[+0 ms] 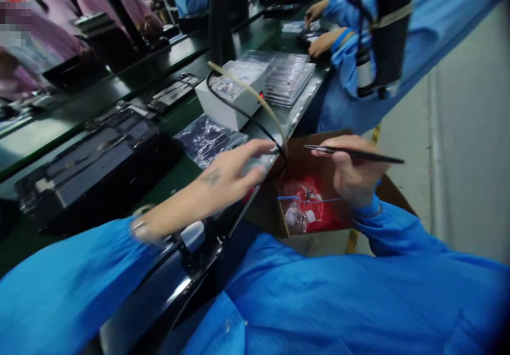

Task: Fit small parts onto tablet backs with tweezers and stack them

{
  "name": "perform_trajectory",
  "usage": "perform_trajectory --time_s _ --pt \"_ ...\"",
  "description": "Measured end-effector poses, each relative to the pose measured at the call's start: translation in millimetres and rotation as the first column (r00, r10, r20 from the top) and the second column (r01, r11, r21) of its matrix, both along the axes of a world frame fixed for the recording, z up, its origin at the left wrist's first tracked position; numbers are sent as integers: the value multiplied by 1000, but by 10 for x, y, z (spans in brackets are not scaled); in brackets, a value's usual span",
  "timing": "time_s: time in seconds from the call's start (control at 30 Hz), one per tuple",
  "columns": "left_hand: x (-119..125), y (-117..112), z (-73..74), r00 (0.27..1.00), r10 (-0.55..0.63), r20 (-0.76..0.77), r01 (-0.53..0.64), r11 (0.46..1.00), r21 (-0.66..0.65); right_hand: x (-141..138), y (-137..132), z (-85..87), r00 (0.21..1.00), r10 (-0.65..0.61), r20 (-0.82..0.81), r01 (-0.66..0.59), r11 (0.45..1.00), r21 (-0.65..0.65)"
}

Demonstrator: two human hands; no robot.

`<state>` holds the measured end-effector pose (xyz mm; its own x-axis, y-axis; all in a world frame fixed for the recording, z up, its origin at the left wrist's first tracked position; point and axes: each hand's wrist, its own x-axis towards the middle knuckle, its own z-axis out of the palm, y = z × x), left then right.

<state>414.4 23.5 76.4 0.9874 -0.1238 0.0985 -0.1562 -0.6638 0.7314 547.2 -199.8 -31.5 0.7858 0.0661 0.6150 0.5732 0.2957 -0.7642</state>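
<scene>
My left hand (233, 174) reaches over the edge of the green-topped bench (171, 177), thumb and index finger apart. Its fingertips are beside a cream hose (255, 93) and a black cable (239, 109) that loop down at the bench edge. A clear plastic bag (209, 137) lies just beyond this hand. My right hand (356, 171) is closed around black pointed tweezers (384, 158), held roughly level with the tips towards the left. Below the right hand is an open cardboard box (298, 155) holding a red plastic bag (319, 185) and clear scraps.
A white box (223, 102) and a stack of clear trays (289, 78) stand along the bench. Black fixtures (99, 158) are at left. A co-worker's hands (322, 41) work at the far end. A blue coiled cord (289, 198) crosses the cardboard box.
</scene>
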Motion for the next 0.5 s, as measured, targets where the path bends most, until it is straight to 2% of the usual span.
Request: perform_trajectory --time_s 0.07,0.13,0.17,0.23,0.3,0.37,0.43,0.47,0.5 --pt "648 -437 -217 975 -187 -116 153 955 -255 151 -261 -115 992 -118 -35 121 987 105" --pt "1155 -868 -393 933 -295 -207 172 869 -464 366 -451 -234 982 -125 -143 153 966 208" --pt "1347 -1060 -454 923 -308 -231 142 831 -538 485 -517 -287 974 -87 -207 139 957 253" --pt "1598 -1352 -517 910 -322 -261 103 786 -610 709 -599 -363 944 36 -327 83 936 343" --pt "1655 -1463 -516 910 -320 -262 89 771 -631 866 -634 -369 892 177 -415 45 881 472" --pt "1521 -1340 -468 922 -316 -224 112 771 -627 913 -639 -284 825 325 -463 59 764 642" --pt "1207 -985 -375 935 -322 -151 182 799 -573 843 -602 -124 752 467 -465 103 614 783" --pt "986 -744 -308 941 -319 -111 222 831 -509 774 -558 -32 678 596 -430 164 448 879" --pt "725 -482 -226 949 -304 -76 247 874 -418 691 -487 55 589 710 -387 222 318 922"
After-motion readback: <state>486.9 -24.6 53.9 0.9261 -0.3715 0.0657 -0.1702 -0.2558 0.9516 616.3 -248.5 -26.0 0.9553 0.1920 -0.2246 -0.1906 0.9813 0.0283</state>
